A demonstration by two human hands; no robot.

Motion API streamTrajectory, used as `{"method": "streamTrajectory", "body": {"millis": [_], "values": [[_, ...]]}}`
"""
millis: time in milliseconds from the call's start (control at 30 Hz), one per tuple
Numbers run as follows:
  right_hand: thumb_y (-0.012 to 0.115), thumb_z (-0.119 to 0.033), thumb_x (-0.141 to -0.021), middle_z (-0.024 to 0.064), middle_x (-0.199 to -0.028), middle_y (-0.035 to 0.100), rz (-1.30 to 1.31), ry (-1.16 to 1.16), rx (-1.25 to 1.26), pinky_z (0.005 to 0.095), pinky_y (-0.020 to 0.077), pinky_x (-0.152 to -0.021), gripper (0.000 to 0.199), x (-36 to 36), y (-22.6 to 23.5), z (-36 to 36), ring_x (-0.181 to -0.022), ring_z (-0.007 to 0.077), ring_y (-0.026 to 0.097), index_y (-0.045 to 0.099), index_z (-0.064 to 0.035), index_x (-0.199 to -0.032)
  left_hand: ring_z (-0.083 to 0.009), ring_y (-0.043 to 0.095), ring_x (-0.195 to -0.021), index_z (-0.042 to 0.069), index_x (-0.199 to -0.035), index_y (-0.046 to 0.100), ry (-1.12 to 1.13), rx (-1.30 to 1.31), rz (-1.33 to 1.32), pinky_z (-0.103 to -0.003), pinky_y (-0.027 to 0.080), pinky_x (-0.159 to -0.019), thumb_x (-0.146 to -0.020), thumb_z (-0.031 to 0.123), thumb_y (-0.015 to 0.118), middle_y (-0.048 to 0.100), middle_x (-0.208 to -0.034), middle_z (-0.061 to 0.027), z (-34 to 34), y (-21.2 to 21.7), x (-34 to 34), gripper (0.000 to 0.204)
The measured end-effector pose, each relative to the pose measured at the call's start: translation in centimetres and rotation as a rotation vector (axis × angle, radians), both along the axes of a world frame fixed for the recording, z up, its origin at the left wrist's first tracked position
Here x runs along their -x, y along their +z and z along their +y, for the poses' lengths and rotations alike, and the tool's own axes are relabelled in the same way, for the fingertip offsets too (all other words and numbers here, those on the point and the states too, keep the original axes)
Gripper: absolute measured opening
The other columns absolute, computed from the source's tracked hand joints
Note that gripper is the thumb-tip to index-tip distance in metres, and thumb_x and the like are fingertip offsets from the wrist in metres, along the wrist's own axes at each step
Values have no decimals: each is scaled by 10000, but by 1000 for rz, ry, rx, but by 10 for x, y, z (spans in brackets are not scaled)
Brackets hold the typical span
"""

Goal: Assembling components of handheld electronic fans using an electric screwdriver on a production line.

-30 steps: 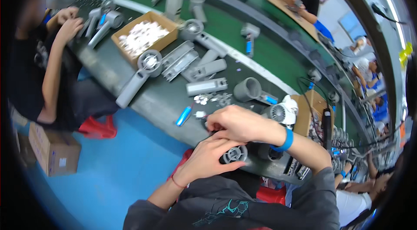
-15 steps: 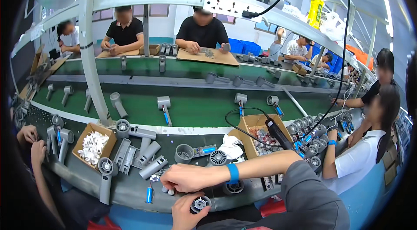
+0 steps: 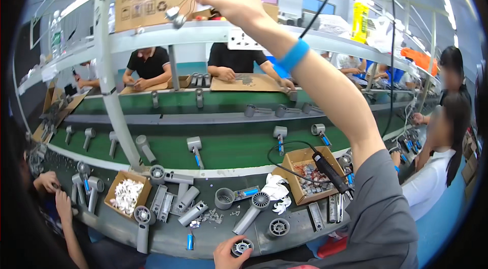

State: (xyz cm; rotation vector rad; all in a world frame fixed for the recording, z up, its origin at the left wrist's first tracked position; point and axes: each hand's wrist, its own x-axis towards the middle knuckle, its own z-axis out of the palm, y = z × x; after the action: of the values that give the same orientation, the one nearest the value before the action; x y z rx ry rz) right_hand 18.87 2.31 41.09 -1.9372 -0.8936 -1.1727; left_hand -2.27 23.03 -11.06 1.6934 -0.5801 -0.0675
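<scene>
Right hand (image 3: 231,0) is raised to shelf height, far above the bench (image 3: 168,233), thumb and fingertips pinched on thin wires (image 3: 190,1); a small metallic part (image 3: 176,18) dangles from them, just left of the fingertips and in front of a cardboard box (image 3: 133,9). Left hand (image 3: 227,254), at the bench's near edge, curls thumb and forefinger around a round grey fan housing (image 3: 242,246), spoked face upward, well below the dangling part. Near it, to the right, lies a similar ring (image 3: 279,227); just beyond lies a grey handheld fan (image 3: 252,213). Left of the held housing is a blue battery cell (image 3: 190,241), with small grey pieces (image 3: 209,216) and a carton of white parts (image 3: 128,195) farther off. Beyond the fan, to the right, sit a white cloth (image 3: 274,186) and a carton of wired parts (image 3: 308,173), a black corded tool (image 3: 329,168) over it. Farther out, a green conveyor (image 3: 234,139) carries more grey fans.
</scene>
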Motion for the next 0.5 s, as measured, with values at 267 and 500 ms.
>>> {"method": "streamTrajectory", "body": {"millis": [267,500], "values": [[707,-83,-740,110,-843,740,143,-1,-24,254,549,-742,195,81,-34,-25,-782,122,685,751,1,-910,-169,609,-962,58,-1253,583,-19,-234,70,-292,493,-866,-809,86,774,656,-1040,-74,15,6,2,484],[779,-27,-808,134,-968,728,817,-179,-374,278,582,-778,147,334,-116,-110,-881,173,706,713,26,-928,-191,584,-1026,68,-1323,518,-145,-130,177,-312,480,-901,-805,112,802,605,-1134,-105,17,-10,-16,593]]}}
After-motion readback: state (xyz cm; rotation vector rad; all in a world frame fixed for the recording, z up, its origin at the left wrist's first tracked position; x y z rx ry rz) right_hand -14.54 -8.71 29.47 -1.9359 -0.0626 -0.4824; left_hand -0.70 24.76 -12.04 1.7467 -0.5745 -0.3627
